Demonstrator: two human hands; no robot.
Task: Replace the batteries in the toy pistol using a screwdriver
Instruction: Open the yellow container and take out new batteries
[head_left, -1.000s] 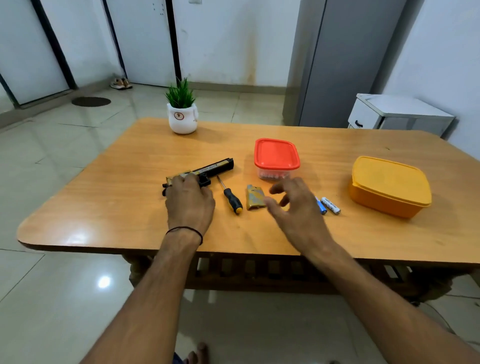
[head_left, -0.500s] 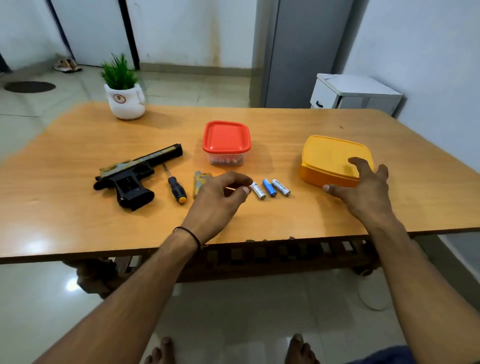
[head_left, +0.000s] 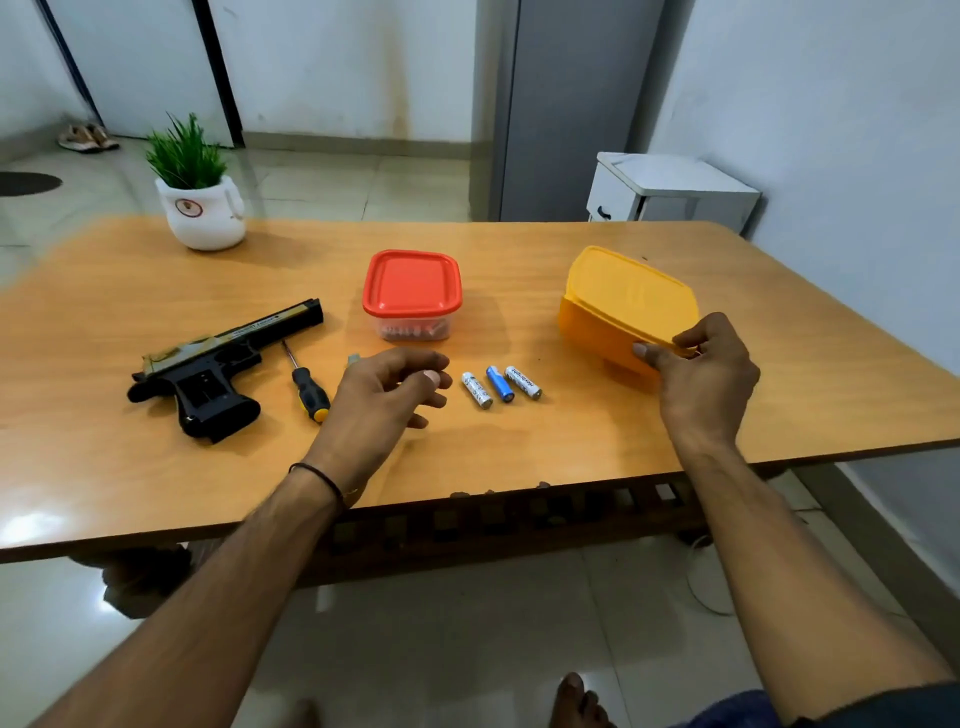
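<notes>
Nearest us, two bare forearms reach in over the surface (head_left: 130, 483). The left hand (head_left: 382, 400) hovers low just short of the batteries, its grip loosely curled and holding nothing I can see. The right hand (head_left: 698, 374) has its grip pinched on the near corner of the yellow box (head_left: 621, 306), which is tipped up, its near side lifted off the wood.

That tilt is the news: half a second ago the box sat flat and the right hand was only laid against its side. A second ago that hand was over by the batteries, and the left rested on the pistol. My guess is that the box is being opened or drawn closer (fresh cells inside, perhaps; its contents are hidden).

Between the hands lie three batteries (head_left: 500, 384) side by side, in the same spot as before. A little left of them is the screwdriver (head_left: 307, 387), tip pointing away, and just beside it the toy pistol (head_left: 208, 369), on its side with the handle toward us. A small piece, likely the battery cover, peeks from behind the left hand.

Further back stands the red-lidded tub (head_left: 412, 291), closed, with something pale inside it. At the far left corner sits a potted plant (head_left: 200, 202).
</notes>
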